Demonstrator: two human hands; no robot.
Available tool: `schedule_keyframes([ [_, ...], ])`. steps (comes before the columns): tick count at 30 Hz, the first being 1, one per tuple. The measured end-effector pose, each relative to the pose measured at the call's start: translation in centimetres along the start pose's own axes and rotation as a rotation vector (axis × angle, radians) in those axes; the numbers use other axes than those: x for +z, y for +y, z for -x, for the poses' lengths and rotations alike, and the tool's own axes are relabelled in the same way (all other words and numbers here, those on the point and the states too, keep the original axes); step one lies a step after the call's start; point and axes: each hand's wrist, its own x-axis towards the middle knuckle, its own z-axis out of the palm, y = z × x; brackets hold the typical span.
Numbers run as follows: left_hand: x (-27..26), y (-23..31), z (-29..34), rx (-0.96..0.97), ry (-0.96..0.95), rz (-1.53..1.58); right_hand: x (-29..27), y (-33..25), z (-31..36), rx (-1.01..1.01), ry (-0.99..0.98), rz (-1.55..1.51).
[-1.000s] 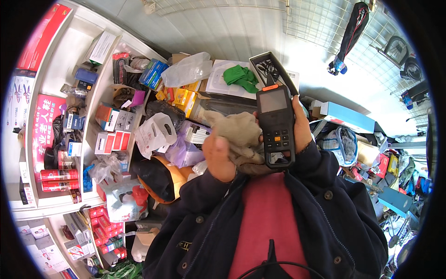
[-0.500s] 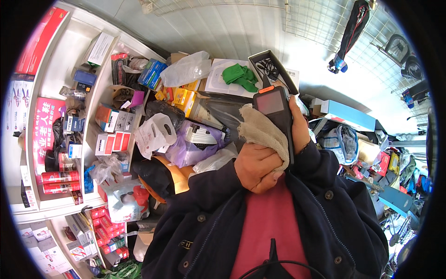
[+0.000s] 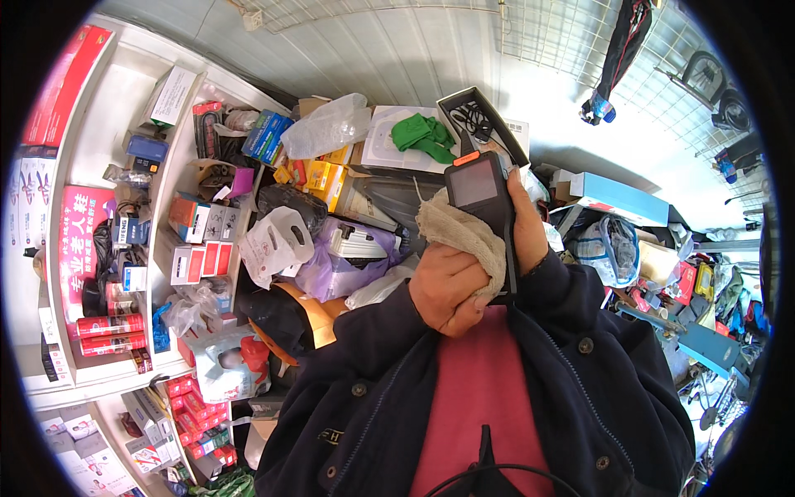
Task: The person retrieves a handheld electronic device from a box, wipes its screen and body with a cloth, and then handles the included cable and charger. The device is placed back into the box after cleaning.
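In front of my chest is a black handheld device (image 3: pixel 489 189) with a grey screen, an orange strip and a short stub at its top. My right hand (image 3: pixel 529 228) grips it along its right side, fingers mostly behind it. My left hand (image 3: pixel 448 288) is closed round a bunched beige cloth (image 3: pixel 462 235). The cloth lies against the device's left edge, beside and below the screen. Part of the device's lower body is hidden by the cloth and my left fingers.
White shelves (image 3: pixel 124 50) with boxes and red cans stand at left. Beyond my hands lie an open box with cables (image 3: pixel 513 147), a green cloth (image 3: pixel 422 137) and plastic bags (image 3: pixel 275 240). A blue box (image 3: pixel 625 199) and piled goods are at right, under a wire grid.
My left hand and the cloth have shifted slightly up and to the left along the device. The device has moved slightly left too, still in my right hand.
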Motion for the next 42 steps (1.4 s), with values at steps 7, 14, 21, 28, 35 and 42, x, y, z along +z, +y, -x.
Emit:
schedule_keyframes([
  [7, -1.5, -1.2, 0.2, -0.132, 0.038, -0.064, 0.3, 0.2, -0.1, 0.020, 0.024, 0.008],
  [14, -1.7, -0.6, 0.5, -0.215, 0.079, 0.018, 0.2, 0.0, 0.1, 0.019, 0.030, 0.027],
  [21, -0.7, 0.8, 1.1, -0.002, -0.084, 0.092, -0.7, 0.0, -0.4, 0.006, 0.004, 0.003],
  [28, -1.5, 2.3, 3.3, -0.450, 0.425, 0.295, -1.2, -0.5, -0.6, 0.068, -0.058, -0.060],
  [35, -2.2, 1.9, 2.0, -0.286, 0.313, 0.050, 0.4, 0.7, -0.2, 0.010, 0.005, 0.080],
  [42, -0.9, 2.1, 0.4, -0.112, -0.013, 0.130, 1.4, 1.0, 0.2, -0.027, 0.080, 0.087],
])
